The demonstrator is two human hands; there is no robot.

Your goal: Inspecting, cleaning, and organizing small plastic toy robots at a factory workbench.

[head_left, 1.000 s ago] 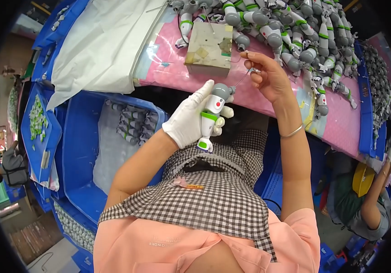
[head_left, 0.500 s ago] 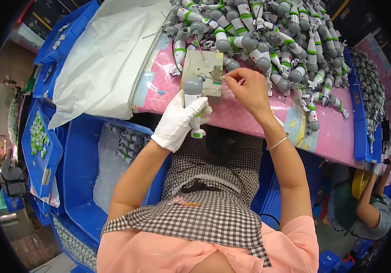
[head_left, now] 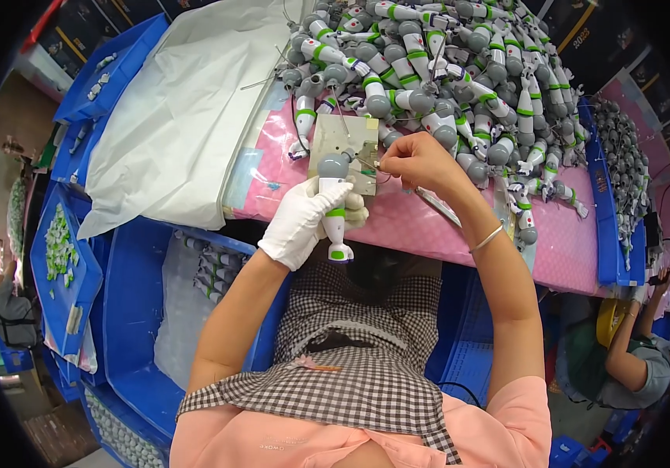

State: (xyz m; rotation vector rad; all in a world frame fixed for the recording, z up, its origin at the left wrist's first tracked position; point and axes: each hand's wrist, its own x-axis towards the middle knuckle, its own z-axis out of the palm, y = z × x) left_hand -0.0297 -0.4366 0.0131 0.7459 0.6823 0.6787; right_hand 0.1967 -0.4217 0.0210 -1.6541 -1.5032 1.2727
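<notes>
Bright, even light falls on my gloved left hand (head_left: 304, 220) and bare right hand (head_left: 422, 161), both fairly sharp. Soft glare streaks the pink plastic sheet (head_left: 405, 232); shadow pools under its front edge. Straight edges bow outward, and black vignetting swallows all 4 corners.

Room to pass lies over the white sheet (head_left: 179, 132); piled toy limbs (head_left: 497, 51) obstruct to its right.

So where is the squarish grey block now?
In the head view, the grey block sits at upper middle on the pink-covered table, partly behind the toy arm in the gloved left hand, with a toy-arm pile beyond, to the right.
</notes>
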